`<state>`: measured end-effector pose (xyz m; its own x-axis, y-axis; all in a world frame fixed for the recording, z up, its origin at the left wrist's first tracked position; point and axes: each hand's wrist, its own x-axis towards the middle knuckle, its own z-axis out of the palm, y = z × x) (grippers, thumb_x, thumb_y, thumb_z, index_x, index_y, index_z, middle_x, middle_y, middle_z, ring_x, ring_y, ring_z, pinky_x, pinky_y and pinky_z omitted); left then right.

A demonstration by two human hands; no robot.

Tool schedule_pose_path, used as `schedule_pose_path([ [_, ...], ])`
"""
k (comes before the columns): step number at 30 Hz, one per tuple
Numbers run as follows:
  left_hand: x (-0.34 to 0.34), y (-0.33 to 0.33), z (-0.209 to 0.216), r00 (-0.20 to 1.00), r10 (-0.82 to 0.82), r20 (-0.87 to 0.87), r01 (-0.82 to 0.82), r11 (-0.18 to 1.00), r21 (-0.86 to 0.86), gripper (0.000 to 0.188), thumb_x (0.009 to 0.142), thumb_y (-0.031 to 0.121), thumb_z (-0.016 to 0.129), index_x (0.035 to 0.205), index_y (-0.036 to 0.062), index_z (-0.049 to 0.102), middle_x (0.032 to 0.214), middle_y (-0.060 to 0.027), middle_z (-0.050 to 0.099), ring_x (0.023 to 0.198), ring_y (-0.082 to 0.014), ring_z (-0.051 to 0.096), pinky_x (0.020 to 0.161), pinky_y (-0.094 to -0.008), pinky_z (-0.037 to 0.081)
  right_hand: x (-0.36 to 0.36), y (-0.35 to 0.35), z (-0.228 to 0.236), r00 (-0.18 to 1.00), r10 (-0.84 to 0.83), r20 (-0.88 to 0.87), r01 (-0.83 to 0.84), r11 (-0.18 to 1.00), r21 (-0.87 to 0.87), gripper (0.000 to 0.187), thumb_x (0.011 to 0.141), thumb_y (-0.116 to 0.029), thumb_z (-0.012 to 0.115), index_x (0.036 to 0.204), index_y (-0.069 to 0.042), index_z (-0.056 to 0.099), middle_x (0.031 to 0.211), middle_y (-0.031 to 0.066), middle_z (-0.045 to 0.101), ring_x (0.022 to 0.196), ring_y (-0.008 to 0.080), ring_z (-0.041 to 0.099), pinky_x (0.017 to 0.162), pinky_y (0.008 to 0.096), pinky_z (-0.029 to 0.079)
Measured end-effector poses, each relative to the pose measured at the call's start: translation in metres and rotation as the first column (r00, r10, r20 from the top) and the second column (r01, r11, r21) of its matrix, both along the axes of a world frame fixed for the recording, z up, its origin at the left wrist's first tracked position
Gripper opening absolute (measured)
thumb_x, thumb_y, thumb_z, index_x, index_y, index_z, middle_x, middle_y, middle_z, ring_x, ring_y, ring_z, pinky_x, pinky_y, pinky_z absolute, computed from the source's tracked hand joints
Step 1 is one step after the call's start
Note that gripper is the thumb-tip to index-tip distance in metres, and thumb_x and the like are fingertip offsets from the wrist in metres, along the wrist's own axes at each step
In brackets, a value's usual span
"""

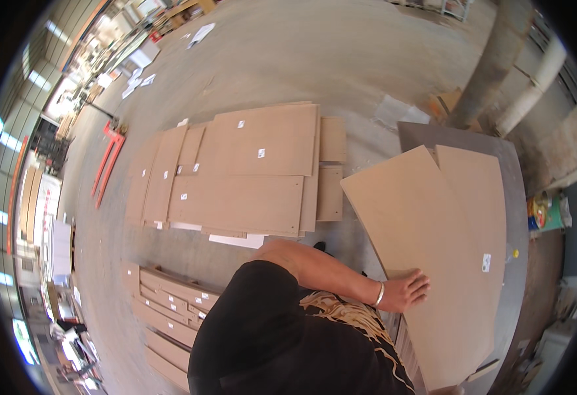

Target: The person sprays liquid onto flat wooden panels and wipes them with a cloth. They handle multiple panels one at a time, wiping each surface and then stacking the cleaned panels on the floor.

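- Toward four o'clock, the upper panel (400, 217) lies skewed over the lower panel (476, 178), both on a dark tabletop (517, 197).
- My left hand (403, 291) rests on the upper panel near its left edge, fingers loosely bent; whether the thumb hooks beneath that edge, I cannot tell.
- At five o'clock, only a sliver of what seems my right hand (448, 391) shows at the rim; I cannot tell whether it grips anything.
- The upper panel's corner, toward three o'clock, appears to jut past the tabletop. Leaning on that side could tip it, I judge.
- With one face resting on another, a sideways push might make the panels slide apart, or scuff the lower one.
- If a corner swung toward twelve o'clock, it could knock the floor pile of panels (262, 141).
- My black shoe (321, 247), near the centre, could catch a dropped edge.
- Hard to make out: lower down, where one panel ends and the other begins, and so which carries the white label (486, 263).
- My arm and body hide part of the narrow boards (170, 303) at eight o'clock.
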<state>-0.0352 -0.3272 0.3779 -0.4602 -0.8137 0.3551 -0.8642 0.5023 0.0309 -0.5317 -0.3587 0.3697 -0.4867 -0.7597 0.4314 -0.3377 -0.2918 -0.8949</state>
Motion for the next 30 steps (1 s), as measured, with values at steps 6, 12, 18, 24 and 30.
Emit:
schedule_pose_path([
  [6,0.049,0.027,0.111,0.978,0.21,-0.011,-0.211,0.975,-0.064,0.043,0.082,0.024,0.061,0.109,-0.0079,0.067,0.115,-0.0252,0.071,0.112,-0.0415,0.066,0.099,-0.0567,0.049,0.154,-0.055,0.178,0.948,0.106,-0.3,-0.148,0.981,-0.122,0.025,0.094,-0.031,0.051,0.113,-0.018,0.062,0.107,0.0019,0.065,0.113,0.0256,0.061,0.1,0.0489,0.044],
  [12,0.194,0.081,0.161,0.859,0.466,-0.214,-0.43,0.882,0.195,0.027,0.08,0.015,0.063,0.102,0.0001,0.062,0.097,-0.0186,0.069,0.094,-0.0375,0.068,0.085,-0.0484,0.054,0.304,-0.12,0.187,0.866,0.499,-0.035,-0.496,0.847,-0.192,0.035,0.093,-0.02,0.052,0.125,-0.006,0.053,0.123,0.0072,0.061,0.117,0.0248,0.059,0.097,0.0422,0.047],
  [18,0.333,0.199,0.128,0.325,0.884,-0.337,-0.762,0.456,0.461,0.019,0.084,0.013,0.067,0.101,0.0064,0.062,0.085,-0.0173,0.068,0.083,-0.0418,0.067,0.071,-0.0533,0.052,0.495,-0.122,0.123,0.376,0.507,0.775,-0.818,0.574,0.021,0.07,0.093,-0.029,0.063,0.154,-0.004,0.041,0.154,0.0136,0.049,0.142,0.0287,0.047,0.119,0.0442,0.038],
  [24,0.474,0.278,-0.003,-0.297,0.891,-0.344,-0.819,-0.052,0.572,0.016,0.085,0.016,0.068,0.094,0.0051,0.061,0.081,-0.0219,0.069,0.081,-0.0449,0.068,0.07,-0.0546,0.053,0.689,0.016,0.064,-0.004,0.404,0.915,-0.998,0.057,-0.03,0.063,0.091,-0.041,0.067,0.143,-0.01,0.05,0.146,0.0133,0.053,0.138,0.0339,0.048,0.115,0.0536,0.042],
  [30,0.612,0.339,-0.144,-0.638,0.729,-0.249,-0.664,-0.356,0.658,0.015,0.084,0.016,0.066,0.093,0.0054,0.064,0.084,-0.0239,0.07,0.083,-0.0463,0.068,0.072,-0.0583,0.054,0.747,0.113,0.019,0.32,0.237,0.917,-0.933,-0.091,0.349,0.052,0.102,-0.04,0.052,0.142,-0.008,0.048,0.143,0.0157,0.054,0.129,0.038,0.055,0.107,0.0548,0.048],
])
